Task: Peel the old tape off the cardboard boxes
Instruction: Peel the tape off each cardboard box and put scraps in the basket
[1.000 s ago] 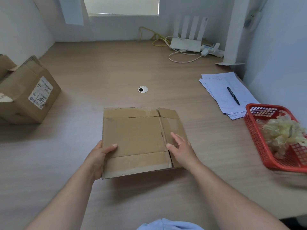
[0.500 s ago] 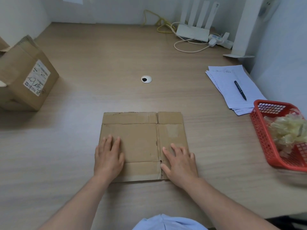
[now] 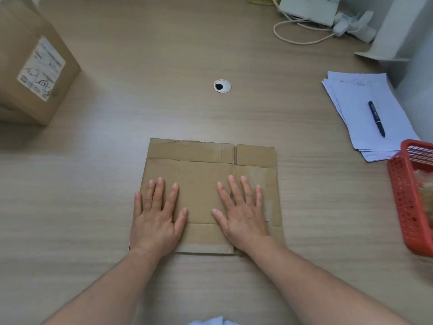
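**Flattened cardboard box, tilted up by its left edge a second ago, now lies flat on the desk under both palms.**

The left hand and right hand rest on the box's near half with fingers straight and spread, pinching nothing. No tape strip shows plainly on this face, and a paler patch on the right panel may be residue. The red basket at the right edge holds crumpled pale tape, so much of the peeling appears done. An upright box stands well apart at far left. Whether it still carries tape cannot be told, but it is probably still to be checked.
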`<move>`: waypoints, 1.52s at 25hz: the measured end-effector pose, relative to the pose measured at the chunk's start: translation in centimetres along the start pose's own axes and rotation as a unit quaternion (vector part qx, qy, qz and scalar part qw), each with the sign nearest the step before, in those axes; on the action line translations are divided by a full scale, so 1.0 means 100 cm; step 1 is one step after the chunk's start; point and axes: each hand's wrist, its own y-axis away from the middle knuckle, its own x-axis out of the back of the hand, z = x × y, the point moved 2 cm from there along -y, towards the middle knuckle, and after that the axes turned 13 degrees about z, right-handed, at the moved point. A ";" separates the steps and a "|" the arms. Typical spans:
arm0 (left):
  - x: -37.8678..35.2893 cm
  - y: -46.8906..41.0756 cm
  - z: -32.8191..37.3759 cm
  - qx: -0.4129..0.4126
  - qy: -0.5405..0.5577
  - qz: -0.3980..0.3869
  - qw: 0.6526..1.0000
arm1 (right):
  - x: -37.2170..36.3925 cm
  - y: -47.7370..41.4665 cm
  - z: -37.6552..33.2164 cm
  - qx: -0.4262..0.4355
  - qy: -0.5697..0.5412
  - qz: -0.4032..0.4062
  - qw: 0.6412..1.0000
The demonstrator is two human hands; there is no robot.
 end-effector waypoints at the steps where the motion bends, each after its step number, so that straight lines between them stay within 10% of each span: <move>1: 0.000 0.000 0.000 0.001 0.001 0.007 1.000 | -0.002 0.001 0.001 -0.002 0.002 0.007 1.000; 14: -0.003 -0.003 -0.002 -0.007 0.013 -0.021 1.000 | 0.009 0.005 0.011 -0.026 -0.057 0.000 0.998; 20: 0.017 -0.010 -0.029 0.067 0.097 -0.022 0.993 | 0.029 0.059 0.035 -0.393 -0.037 0.018 0.919; 28: 0.034 -0.026 -0.047 0.216 0.206 -0.105 0.948 | 0.044 0.093 0.021 -0.539 -0.160 -0.010 0.827; 38: 0.036 0.026 0.014 -0.015 0.369 -0.215 0.904 | 0.053 0.212 0.048 -0.504 -0.295 0.063 0.809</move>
